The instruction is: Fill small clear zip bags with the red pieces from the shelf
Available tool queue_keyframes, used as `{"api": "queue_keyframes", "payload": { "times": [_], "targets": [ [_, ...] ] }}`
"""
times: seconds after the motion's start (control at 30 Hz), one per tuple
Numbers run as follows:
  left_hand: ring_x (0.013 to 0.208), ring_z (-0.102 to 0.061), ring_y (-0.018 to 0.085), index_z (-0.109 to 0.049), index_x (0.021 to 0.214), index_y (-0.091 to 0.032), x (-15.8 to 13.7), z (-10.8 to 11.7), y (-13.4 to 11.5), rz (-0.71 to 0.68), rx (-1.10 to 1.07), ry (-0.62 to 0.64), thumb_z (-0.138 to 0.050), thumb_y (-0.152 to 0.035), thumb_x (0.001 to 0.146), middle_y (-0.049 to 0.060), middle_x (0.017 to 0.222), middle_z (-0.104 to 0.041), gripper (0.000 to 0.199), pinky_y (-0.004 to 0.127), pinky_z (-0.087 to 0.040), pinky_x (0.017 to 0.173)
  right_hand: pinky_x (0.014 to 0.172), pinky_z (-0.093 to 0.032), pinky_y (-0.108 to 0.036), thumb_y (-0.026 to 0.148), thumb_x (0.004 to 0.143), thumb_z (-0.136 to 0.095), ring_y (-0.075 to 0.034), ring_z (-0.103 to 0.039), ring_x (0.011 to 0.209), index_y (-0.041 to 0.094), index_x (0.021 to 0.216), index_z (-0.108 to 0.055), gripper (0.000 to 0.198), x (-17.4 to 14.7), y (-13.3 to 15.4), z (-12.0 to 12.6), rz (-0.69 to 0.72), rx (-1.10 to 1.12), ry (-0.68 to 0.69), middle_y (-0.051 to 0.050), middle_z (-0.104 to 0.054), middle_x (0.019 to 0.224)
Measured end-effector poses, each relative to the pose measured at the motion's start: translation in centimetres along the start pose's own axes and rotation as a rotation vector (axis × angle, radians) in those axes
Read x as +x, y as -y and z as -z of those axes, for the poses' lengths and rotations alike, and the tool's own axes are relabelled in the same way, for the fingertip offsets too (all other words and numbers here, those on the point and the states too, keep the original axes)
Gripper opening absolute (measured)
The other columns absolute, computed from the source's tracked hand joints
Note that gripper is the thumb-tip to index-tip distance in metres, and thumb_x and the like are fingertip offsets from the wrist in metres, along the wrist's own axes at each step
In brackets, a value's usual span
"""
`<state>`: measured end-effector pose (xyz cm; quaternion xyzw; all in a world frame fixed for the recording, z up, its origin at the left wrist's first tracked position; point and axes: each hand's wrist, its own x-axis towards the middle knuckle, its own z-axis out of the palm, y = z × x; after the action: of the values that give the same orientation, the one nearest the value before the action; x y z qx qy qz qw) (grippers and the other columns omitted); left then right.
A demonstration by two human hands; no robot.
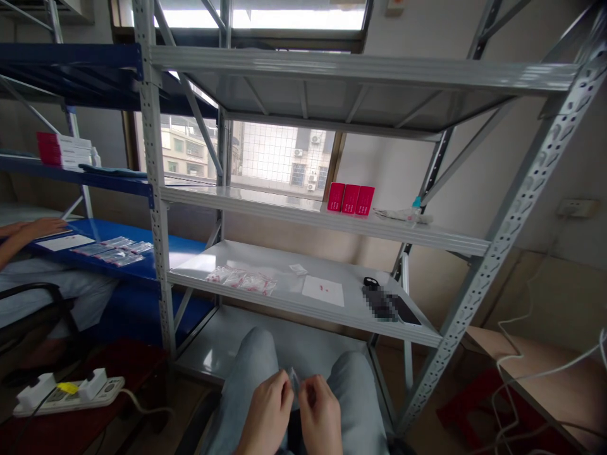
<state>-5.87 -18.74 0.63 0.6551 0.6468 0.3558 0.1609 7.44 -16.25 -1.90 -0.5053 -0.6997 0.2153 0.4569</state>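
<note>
My left hand [270, 404] and my right hand [318, 404] are close together above my lap, between my knees. Both have their fingers closed in a pinch. A small clear plastic bag [294, 380] shows between them, its edges at the fingertips of both hands; what is inside it, if anything, I cannot make out. On the grey shelf in front lies a white sheet of paper [323, 291] with several tiny red pieces [325, 289] on it. To its left lie clear bags with red bits [244, 280], and a small white packet [298, 269] sits behind.
A black tape roll [370, 282] and a dark phone-like slab [403, 309] lie at the shelf's right. Red boxes [351, 199] stand one shelf up. A power strip [71, 395] is at lower left. Another person's arm [28, 234] rests at the blue shelf.
</note>
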Motion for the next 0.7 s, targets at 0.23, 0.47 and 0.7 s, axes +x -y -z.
{"api": "queue_keyframes", "payload": {
  "times": [0.23,0.47,0.7],
  "targets": [
    [0.088,-0.072,0.026,-0.066,0.086,-0.025,0.6,1.6,0.6,-0.037,0.183,0.194,-0.042,-0.017,0.094,0.008,0.091,-0.078,0.026,0.034,-0.046,0.074,0.061,-0.042,-0.025,0.014,0.088,-0.044,-0.019,-0.067,0.068,0.026,0.092,-0.065,0.024,0.8,0.4,2.4,0.114,-0.152,0.358,-0.001,-0.069,0.079],
    [0.082,-0.069,0.025,-0.062,0.082,-0.026,0.9,3.3,-2.1,-0.205,0.086,0.205,-0.041,-0.024,0.098,0.005,0.086,-0.074,0.027,0.034,-0.043,0.071,0.061,-0.04,-0.025,0.023,0.089,-0.048,-0.017,-0.063,0.066,0.019,0.068,-0.07,0.031,1.4,1.9,2.9,0.012,0.004,0.38,-0.003,-0.069,0.069],
    [0.052,-0.056,0.017,-0.056,0.062,-0.023,-0.9,-0.6,-2.2,0.121,-0.748,0.224,-0.05,-0.076,0.088,0.0,0.054,-0.059,0.06,0.029,-0.04,0.052,0.035,-0.031,-0.026,0.066,0.074,-0.071,-0.013,-0.039,0.036,0.012,0.119,-0.072,0.07,1.3,0.7,2.7,-0.438,0.564,0.191,0.005,-0.052,0.044]
  ]
}}
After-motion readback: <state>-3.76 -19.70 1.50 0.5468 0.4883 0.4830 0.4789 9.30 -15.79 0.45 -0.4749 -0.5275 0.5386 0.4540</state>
